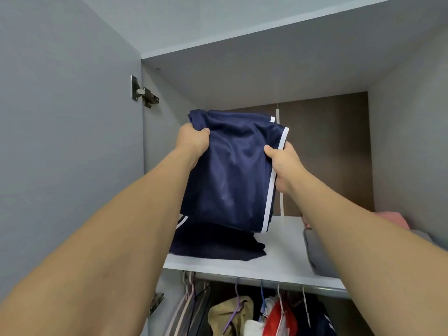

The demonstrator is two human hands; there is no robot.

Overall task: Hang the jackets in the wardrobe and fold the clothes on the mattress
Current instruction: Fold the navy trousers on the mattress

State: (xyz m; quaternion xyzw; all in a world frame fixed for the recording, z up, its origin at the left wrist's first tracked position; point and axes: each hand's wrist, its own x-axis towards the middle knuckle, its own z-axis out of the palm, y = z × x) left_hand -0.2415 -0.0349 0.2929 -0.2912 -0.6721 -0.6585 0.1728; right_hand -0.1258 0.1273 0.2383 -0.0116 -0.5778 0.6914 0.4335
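Navy, shiny fabric with white edge stripes fills the middle of the view: a folded garment (232, 170) held up in front of the upper compartment of the wardrobe, just above the white shelf (278, 253). The left hand (191, 141) pinches the garment's upper left corner, thumb on the near face and fingers wrapped behind. The right hand (286, 163) clamps the striped right edge the same way, thumb pressed onto the front. Directly under the held garment, on the left part of the shelf, lies a dark folded piece (215, 243), its top touching or almost touching the garment's lower edge. Toward the right end of the shelf sit a grey folded item (315, 253) and, behind it, something pink (392, 219). Below the shelf runs a rail (274, 284) with hangers and hung clothes, among them a tan piece (230, 311) and a red one (281, 318).
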